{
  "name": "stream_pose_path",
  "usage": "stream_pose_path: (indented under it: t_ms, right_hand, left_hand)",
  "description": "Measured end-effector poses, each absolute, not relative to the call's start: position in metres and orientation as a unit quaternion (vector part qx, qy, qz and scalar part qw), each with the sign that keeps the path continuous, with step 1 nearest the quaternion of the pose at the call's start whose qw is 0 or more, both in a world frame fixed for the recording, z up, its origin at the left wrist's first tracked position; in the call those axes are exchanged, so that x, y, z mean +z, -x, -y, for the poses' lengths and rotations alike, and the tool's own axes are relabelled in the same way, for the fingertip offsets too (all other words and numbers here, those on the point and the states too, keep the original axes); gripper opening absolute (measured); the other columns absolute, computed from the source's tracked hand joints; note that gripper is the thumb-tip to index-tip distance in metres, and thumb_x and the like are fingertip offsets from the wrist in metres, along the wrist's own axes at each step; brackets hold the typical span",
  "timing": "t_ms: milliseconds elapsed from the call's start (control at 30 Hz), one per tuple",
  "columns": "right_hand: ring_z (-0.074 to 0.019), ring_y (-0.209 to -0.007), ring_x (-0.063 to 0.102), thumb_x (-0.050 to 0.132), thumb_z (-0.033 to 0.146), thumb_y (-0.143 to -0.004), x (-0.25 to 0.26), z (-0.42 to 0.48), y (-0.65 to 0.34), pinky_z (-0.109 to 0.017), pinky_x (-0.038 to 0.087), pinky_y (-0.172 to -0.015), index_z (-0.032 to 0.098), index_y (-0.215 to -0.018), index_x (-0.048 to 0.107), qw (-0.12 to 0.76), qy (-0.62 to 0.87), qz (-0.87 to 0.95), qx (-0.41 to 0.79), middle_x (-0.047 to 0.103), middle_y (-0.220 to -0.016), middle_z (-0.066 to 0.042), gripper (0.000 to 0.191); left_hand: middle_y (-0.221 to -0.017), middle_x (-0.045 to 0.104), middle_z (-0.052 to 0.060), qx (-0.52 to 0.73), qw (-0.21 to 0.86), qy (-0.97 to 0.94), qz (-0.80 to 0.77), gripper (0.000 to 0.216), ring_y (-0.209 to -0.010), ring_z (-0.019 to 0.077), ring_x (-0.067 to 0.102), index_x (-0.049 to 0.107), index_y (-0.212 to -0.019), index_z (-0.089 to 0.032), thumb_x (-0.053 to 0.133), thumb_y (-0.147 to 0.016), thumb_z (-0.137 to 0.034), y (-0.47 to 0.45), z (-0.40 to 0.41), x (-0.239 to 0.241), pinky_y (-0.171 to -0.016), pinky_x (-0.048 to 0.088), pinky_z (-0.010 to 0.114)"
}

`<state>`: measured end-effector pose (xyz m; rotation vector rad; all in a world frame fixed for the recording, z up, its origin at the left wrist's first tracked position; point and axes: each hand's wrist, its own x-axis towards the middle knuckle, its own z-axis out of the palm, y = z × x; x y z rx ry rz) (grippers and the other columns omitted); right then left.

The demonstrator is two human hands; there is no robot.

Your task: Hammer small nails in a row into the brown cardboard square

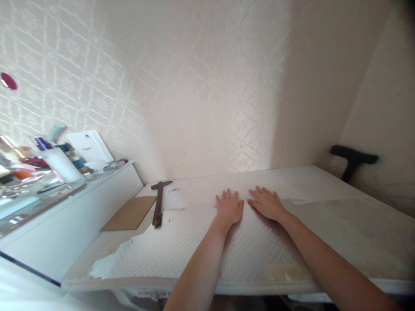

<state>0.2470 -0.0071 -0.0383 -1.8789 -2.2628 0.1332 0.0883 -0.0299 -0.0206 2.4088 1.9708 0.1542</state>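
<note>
Both my hands lie flat on the white table (292,181), near its middle. My left hand (229,208) has its fingers spread and pointing toward the wall, with nothing in it. Just right of it, my right hand (266,204) rests palm down, fingers apart and angled to the left, also holding nothing. To the left lies a hammer (158,203) with a dark, worn handle, its head toward the wall. Beside the hammer head is a small scatter of shiny metal bits (173,190), perhaps nails. A flat brown board (129,213) sits left of the hammer.
A white cabinet (81,220) on the left carries a white cup (65,164) and a white box (90,147) among cluttered small items. A black T-shaped armrest (353,157) stands at the right edge. Patterned wallpaper (207,86) covers the wall behind.
</note>
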Motion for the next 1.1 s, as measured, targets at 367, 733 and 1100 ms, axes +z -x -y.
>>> stream_pose_path:
  t_ms: [367,733,1100]
  right_hand:
    - [-0.0304,-0.135,0.024,0.027,0.053,-0.088,-0.0400,0.0064,-0.2477,-0.056,0.018,-0.105,0.023,-0.137,0.042,0.102,0.633,0.766,0.043,0.032,-0.147,-0.010,0.059]
    - [-0.0302,-0.135,0.023,0.030,0.051,-0.089,-0.0368,0.0070,-0.2477,-0.055,0.017,-0.106,0.022,-0.139,0.040,0.093,0.632,0.767,0.057,0.030,-0.148,-0.012,0.059]
    - [-0.0304,-0.135,0.024,0.029,0.051,-0.088,-0.0400,0.0056,-0.2486,-0.056,0.018,-0.105,0.023,-0.137,0.042,0.103,0.629,0.769,0.051,0.032,-0.147,-0.012,0.058]
  left_hand:
    - [-0.147,0.029,0.016,0.053,0.010,-0.776,-0.628,0.056,-0.136,0.0317,0.025,0.033,-0.139,-0.018,0.018,-0.093,-0.046,-0.0879,0.0310,-0.0197,-0.106,0.021,0.055]
    - [-0.147,0.029,0.016,0.049,0.004,-0.776,-0.629,0.056,-0.135,0.0317,0.026,0.033,-0.139,-0.019,0.017,-0.093,-0.046,-0.0880,0.0306,-0.0201,-0.106,0.022,0.054]
    - [-0.148,0.028,0.015,0.044,0.001,-0.775,-0.630,0.056,-0.136,0.0307,0.025,0.031,-0.140,-0.019,0.015,-0.093,-0.047,-0.0876,0.0306,-0.0213,-0.106,0.021,0.053]
